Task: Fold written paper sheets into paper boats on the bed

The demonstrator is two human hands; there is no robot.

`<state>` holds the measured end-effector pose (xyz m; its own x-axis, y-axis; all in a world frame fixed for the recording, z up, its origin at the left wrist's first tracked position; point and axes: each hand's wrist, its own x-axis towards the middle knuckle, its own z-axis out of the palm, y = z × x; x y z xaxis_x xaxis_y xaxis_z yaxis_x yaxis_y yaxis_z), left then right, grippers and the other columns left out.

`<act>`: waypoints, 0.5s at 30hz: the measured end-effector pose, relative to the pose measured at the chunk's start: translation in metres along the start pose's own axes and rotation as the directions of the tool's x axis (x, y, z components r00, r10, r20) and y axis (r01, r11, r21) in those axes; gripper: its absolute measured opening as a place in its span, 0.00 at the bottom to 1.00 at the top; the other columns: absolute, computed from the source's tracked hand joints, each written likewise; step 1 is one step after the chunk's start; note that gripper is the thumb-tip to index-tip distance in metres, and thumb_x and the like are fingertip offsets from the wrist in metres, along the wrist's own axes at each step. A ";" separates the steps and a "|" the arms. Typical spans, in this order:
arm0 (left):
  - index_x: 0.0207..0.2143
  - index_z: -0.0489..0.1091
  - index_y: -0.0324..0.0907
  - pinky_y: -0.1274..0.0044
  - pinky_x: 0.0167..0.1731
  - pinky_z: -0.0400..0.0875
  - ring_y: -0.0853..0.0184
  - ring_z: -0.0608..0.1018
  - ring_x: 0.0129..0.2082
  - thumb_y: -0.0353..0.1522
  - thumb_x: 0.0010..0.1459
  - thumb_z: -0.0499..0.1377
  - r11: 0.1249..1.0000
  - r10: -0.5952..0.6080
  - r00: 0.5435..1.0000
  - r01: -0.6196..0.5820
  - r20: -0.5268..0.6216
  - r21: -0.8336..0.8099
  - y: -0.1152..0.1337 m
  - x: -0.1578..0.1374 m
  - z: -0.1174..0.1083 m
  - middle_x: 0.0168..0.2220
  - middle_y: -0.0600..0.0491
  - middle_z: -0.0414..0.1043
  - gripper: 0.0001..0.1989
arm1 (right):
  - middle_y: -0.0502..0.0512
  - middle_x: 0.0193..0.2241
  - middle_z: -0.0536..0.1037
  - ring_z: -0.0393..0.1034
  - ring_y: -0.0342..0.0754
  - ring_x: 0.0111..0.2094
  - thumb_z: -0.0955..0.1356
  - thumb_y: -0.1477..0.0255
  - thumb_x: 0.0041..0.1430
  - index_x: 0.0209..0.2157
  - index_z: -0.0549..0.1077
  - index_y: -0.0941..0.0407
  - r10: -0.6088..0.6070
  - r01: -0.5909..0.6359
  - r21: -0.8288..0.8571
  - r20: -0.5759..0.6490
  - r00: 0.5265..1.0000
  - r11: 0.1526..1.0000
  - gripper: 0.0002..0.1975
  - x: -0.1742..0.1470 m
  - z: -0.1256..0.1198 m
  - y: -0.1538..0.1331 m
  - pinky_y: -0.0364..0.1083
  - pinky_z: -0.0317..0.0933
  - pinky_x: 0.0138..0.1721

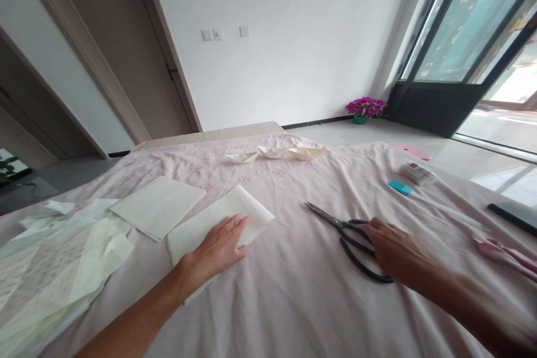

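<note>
My left hand (222, 244) lies flat on a folded sheet of white paper (247, 207), its fingers stretched out over the sheet. A second folded white sheet (159, 207) is just left of it. On the right, the fingers of my right hand (388, 240) are closed round one black handle loop of the scissors (338, 222). The scissors rest on the cloth, blades pointing to the far left and nearly together. Three folded paper boats (272, 152) stand in a row farther back.
Crumpled and printed papers (59, 268) cover the left side of the pink cloth (285, 302). A blue-green flat piece (400, 187), a small white pack (417, 173), a dark flat object (514, 218) and bunched pink fabric (505, 254) lie on the right.
</note>
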<state>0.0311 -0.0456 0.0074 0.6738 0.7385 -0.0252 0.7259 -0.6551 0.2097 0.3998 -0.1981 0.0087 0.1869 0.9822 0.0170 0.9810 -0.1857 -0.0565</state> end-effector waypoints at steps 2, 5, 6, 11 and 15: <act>0.61 0.57 0.41 0.66 0.55 0.60 0.54 0.63 0.59 0.32 0.51 0.54 1.000 -0.006 1.000 0.007 -0.024 0.022 0.003 0.002 0.001 0.61 0.42 0.59 0.32 | 0.58 0.38 0.72 0.69 0.51 0.38 0.60 0.80 0.51 0.43 0.72 0.53 -0.039 0.040 -0.002 0.044 0.998 0.999 0.19 -0.002 -0.002 -0.002 0.46 0.56 0.35; 0.61 0.56 0.44 0.62 0.54 0.59 0.50 0.61 0.61 0.34 0.52 0.56 0.992 -0.036 0.996 0.046 -0.086 0.114 0.012 0.008 0.005 0.62 0.42 0.56 0.32 | 0.59 0.42 0.72 0.68 0.53 0.40 0.61 0.79 0.48 0.48 0.69 0.54 -0.035 0.037 -0.030 0.051 0.998 0.999 0.23 -0.004 -0.004 -0.008 0.46 0.56 0.34; 0.61 0.56 0.45 0.60 0.54 0.59 0.48 0.60 0.61 0.34 0.52 0.56 0.987 -0.043 0.994 0.058 -0.103 0.152 0.017 0.011 0.005 0.63 0.42 0.55 0.32 | 0.61 0.42 0.71 0.68 0.54 0.40 0.62 0.78 0.47 0.48 0.69 0.55 -0.029 0.031 -0.048 0.045 0.999 0.998 0.24 -0.003 -0.004 -0.011 0.46 0.56 0.34; 0.59 0.59 0.43 0.62 0.50 0.63 0.49 0.67 0.56 0.29 0.53 0.54 0.958 -0.003 0.990 0.043 -0.142 0.282 0.035 0.026 0.003 0.60 0.40 0.60 0.29 | 0.63 0.38 0.73 0.69 0.54 0.37 0.63 0.78 0.45 0.39 0.72 0.59 0.023 -0.018 -0.061 0.075 0.997 0.998 0.17 0.008 -0.008 -0.019 0.47 0.55 0.33; 0.57 0.61 0.43 0.69 0.50 0.66 0.59 0.72 0.51 0.24 0.56 0.51 0.928 0.064 0.978 0.015 -0.200 0.372 0.036 0.033 -0.002 0.54 0.44 0.67 0.25 | 0.59 0.33 0.74 0.69 0.55 0.34 0.66 0.69 0.46 0.35 0.73 0.56 0.131 -0.152 0.133 0.152 0.980 0.979 0.13 0.019 -0.017 -0.014 0.46 0.53 0.30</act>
<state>0.0787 -0.0446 0.0157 0.6774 0.7121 0.1844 0.7356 -0.6560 -0.1690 0.3900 -0.1777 0.0264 0.3038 0.9421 -0.1422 0.9256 -0.3272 -0.1904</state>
